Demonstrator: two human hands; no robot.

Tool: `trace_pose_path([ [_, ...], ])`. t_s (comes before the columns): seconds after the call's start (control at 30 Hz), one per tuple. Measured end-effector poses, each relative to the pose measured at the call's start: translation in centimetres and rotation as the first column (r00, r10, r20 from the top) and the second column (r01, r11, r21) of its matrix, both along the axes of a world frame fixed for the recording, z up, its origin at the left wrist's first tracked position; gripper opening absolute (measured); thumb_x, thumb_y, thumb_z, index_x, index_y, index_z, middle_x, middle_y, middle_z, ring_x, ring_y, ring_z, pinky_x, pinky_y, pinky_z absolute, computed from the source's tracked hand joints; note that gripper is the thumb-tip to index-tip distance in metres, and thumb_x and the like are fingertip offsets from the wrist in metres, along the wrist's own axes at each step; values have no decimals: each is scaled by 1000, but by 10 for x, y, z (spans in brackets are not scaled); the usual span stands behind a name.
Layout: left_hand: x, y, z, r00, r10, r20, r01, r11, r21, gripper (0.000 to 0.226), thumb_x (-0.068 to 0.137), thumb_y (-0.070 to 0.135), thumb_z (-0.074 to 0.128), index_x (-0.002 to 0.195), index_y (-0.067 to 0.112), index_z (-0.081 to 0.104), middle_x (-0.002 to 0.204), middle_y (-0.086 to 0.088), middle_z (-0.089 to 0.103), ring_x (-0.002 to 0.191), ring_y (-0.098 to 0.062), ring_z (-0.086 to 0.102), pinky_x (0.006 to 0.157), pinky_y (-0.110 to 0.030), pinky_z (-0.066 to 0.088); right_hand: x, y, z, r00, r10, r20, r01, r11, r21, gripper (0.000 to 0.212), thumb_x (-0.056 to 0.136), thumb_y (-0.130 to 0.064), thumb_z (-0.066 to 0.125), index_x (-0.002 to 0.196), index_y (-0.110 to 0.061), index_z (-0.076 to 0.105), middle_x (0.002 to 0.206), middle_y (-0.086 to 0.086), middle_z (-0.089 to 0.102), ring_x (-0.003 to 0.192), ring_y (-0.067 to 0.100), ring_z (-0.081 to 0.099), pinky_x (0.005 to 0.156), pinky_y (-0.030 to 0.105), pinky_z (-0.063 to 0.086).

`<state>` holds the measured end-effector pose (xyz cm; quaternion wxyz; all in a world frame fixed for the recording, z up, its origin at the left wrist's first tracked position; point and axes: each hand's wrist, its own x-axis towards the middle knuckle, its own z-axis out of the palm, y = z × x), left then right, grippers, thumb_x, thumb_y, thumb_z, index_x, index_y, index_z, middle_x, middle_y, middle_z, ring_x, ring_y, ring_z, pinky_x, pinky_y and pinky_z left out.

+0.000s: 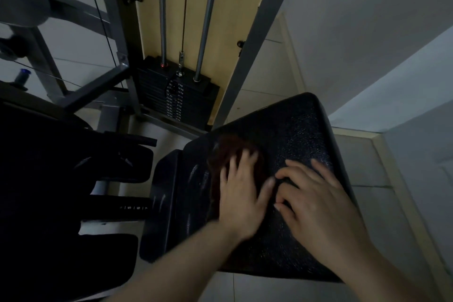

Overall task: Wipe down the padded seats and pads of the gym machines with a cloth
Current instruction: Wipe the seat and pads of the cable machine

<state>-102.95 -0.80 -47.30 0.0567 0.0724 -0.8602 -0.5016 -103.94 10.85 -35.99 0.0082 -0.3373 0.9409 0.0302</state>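
A black padded seat (301, 130) of a gym machine fills the middle right of the head view. A dark reddish-brown cloth (226, 152) lies on its left half. My left hand (241, 191) presses flat on the cloth with fingers spread and blurred. My right hand (316, 198) rests on the bare seat just right of the cloth, its fingers slightly bent and touching the padding. Most of the cloth is hidden under my left hand.
A black weight stack (176, 98) with two chrome guide rods (207, 19) stands behind the seat inside a grey frame (247, 56). Dark pads (117, 164) and an adjustment post with numbers (133, 208) sit at the left. Pale floor tiles and a wall lie at the right.
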Motion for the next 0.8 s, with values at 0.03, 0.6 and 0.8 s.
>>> trace_pose_path([
  [0.03,-31,-5,6,1000,23,6,-23,1000,5,63,95,58,30,149,28,20,158,7,14,146,-15,2,119,-44,3,0,0,-1,1000,-2,6,3,1000,-5,15,70,-21,78,72,-24,63,116,-2,62,121,18,53,112,39,23],
  [0.6,25,20,2,996,9,-87,-7,1000,24,59,85,70,17,139,49,12,151,26,-5,143,-6,-4,118,-36,2,1,2,-1,996,-77,-43,60,953,-297,5,82,-19,61,79,-21,59,83,-8,57,79,11,52,88,23,38],
  [0.8,-75,4,23,993,119,-7,-119,993,-5,59,98,48,34,148,17,26,157,-3,22,146,-19,10,117,-49,12,4,2,0,992,-104,-67,78,945,-318,8,81,-17,66,78,-19,59,82,-6,58,77,11,52,82,18,33],
])
